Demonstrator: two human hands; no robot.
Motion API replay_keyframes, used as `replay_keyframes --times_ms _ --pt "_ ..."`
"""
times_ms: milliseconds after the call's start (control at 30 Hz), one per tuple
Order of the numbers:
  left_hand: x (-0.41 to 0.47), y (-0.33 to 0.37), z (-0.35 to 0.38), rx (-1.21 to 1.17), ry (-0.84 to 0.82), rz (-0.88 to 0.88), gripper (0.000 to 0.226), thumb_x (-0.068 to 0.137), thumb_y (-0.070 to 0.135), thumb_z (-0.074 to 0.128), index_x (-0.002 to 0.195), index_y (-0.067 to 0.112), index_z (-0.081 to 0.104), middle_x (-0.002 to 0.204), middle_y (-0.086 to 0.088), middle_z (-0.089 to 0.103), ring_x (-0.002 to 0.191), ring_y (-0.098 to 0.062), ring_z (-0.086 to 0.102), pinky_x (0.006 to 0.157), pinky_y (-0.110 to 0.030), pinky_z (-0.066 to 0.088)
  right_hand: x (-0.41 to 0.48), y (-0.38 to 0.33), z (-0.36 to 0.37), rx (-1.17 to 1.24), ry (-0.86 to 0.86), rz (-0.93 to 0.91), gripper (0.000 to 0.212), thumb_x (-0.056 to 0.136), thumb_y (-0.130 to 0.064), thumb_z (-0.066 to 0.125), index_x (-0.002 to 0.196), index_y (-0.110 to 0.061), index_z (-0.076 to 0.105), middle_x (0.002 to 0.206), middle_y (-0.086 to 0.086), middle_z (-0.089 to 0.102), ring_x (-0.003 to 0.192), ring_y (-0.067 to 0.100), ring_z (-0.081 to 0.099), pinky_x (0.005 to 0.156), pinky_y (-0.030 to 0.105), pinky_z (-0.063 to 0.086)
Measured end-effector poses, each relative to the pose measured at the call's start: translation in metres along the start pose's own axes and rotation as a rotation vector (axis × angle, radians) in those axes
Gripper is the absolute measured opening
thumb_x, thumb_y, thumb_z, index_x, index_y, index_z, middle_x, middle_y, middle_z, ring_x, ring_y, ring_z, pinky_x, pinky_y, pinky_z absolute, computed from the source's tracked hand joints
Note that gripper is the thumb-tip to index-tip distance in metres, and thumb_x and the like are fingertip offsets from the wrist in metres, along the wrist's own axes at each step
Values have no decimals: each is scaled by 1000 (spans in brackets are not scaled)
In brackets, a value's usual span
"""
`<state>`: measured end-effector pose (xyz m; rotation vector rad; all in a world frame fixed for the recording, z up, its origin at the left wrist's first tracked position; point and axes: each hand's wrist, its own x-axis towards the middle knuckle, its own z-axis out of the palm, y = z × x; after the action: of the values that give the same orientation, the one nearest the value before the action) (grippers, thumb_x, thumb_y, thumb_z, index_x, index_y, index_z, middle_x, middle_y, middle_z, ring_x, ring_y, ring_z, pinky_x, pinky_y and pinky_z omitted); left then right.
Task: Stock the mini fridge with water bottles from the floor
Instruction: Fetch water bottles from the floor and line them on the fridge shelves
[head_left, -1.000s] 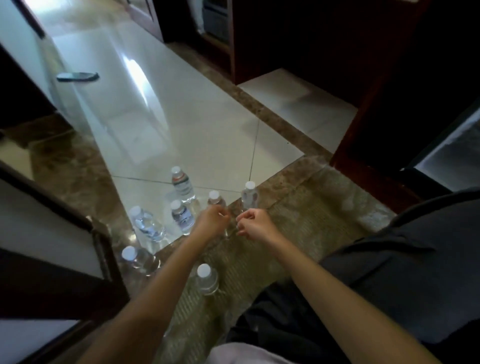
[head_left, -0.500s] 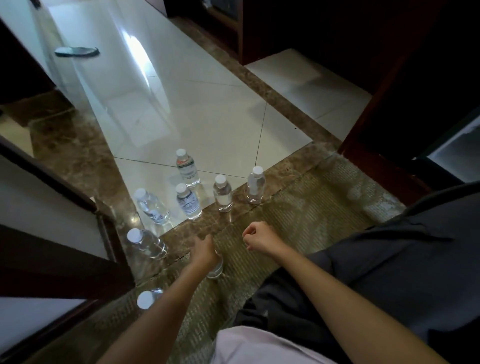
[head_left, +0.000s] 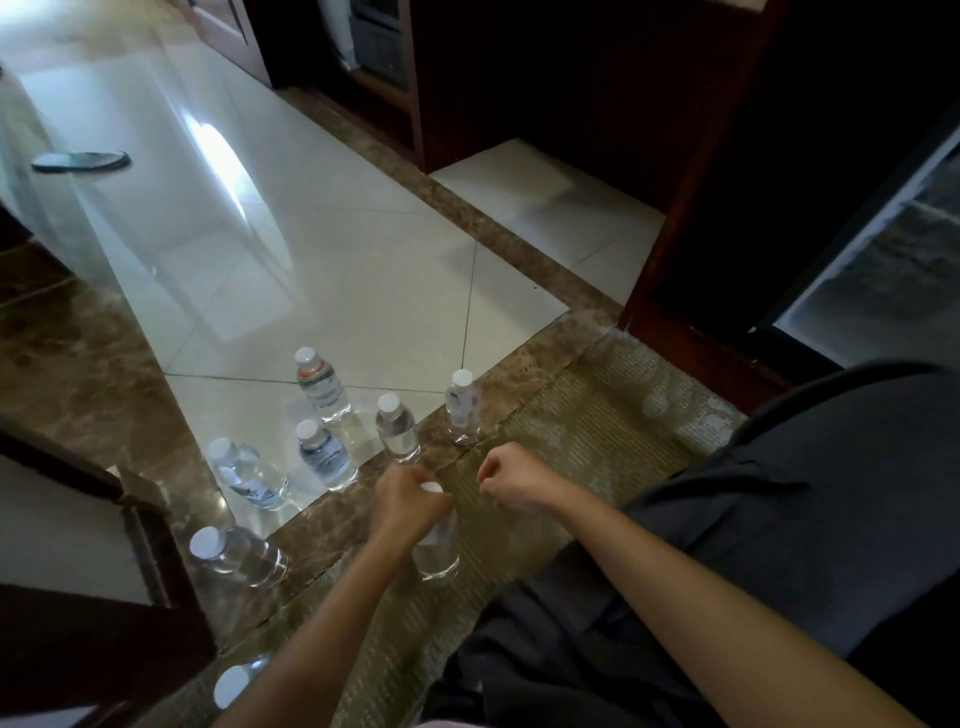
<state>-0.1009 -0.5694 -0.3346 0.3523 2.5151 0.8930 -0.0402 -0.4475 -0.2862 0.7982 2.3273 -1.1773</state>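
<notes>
Several clear water bottles with white caps stand on the floor ahead of me. My left hand (head_left: 405, 506) is closed around the neck of the nearest bottle (head_left: 439, 548), whose cap shows between my fingers. My right hand (head_left: 511, 478) hovers beside it as a loose fist, holding nothing. Beyond my hands stand a bottle on the brown border (head_left: 462, 408), one next to it (head_left: 397, 428), and a labelled one (head_left: 319, 387) on the white tile. The open mini fridge (head_left: 878, 260) is at the right edge, its inside dim.
More bottles stand to the left (head_left: 324, 454) (head_left: 249, 473) (head_left: 236, 556) and one by my left forearm (head_left: 234, 686). A dark wooden cabinet (head_left: 701, 182) frames the fridge. Dark wooden furniture (head_left: 78, 597) is at the left. A flat dark object (head_left: 80, 161) lies far off on the tile.
My left hand drew back from the far bottles to the nearest bottle and closed on its neck. My right hand pulled back slightly, staying a fist. The view shifted a little.
</notes>
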Motion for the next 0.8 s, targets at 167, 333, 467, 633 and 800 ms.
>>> replay_keyframes --times_ms 167,333,467,633,800 --pt "1 96 -19 -9 -62 287 16 74 8 71 90 4 71 84 -4 65 80 -17 61 60 -16 47 -15 3 -72 -50 74 -23 26 89 -4 50 111 5 62 116 18 63 89 20 57 74 28 46" --pt "3 207 -33 -74 -93 513 8 69 13 73 77 13 74 75 1 66 70 -7 57 53 -8 40 -40 16 -158 -64 235 -35 26 88 -5 54 112 -1 63 118 13 63 108 24 59 82 30 48" --pt "2 291 -26 -116 -187 631 11 60 12 75 65 20 70 71 4 66 74 -9 60 58 -14 48 -60 40 -216 -9 347 -25 30 82 -8 64 111 -6 61 116 11 62 109 24 58 90 31 47" --pt "-8 384 1 -157 -262 740 11 63 8 71 65 20 71 69 6 65 72 -5 58 59 -17 45 -85 91 -277 111 445 -32 60 70 -15 75 125 -17 51 118 2 58 108 17 55 88 28 47" --pt "-20 457 48 -174 -362 833 8 65 10 72 71 14 72 70 6 65 70 -3 59 48 -9 45 -111 144 -321 348 496 -109 57 70 -6 76 123 -12 55 111 0 61 94 4 58 81 12 48"
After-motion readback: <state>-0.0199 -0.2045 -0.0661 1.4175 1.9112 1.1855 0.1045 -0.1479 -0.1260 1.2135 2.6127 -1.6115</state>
